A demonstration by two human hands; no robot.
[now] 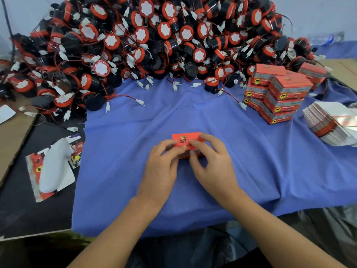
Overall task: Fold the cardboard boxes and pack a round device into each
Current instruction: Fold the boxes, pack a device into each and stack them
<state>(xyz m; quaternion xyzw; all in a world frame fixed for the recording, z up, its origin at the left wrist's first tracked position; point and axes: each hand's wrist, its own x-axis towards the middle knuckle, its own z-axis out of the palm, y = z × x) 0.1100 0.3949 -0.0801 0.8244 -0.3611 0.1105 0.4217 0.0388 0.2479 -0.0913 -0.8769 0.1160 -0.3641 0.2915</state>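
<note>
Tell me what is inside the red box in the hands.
Only the printed top of the red box shows; the left hand and right hand cover its front. Its inside is hidden.

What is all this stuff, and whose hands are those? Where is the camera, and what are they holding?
There is no machine here, just a person working with two bare hands. The one picture comes from a camera worn on the person's head, looking forward and down, so you see what they see. The left hand and the right hand both pinch a small red box over a blue cloth. Behind it is a huge pile of round devices, black and red, with thin wires and white plugs. On the right stands a stack of closed boxes. Beside that is a bundle of flat cards, probably boxes not folded yet. I cannot see whether anything is inside the held box.
</note>
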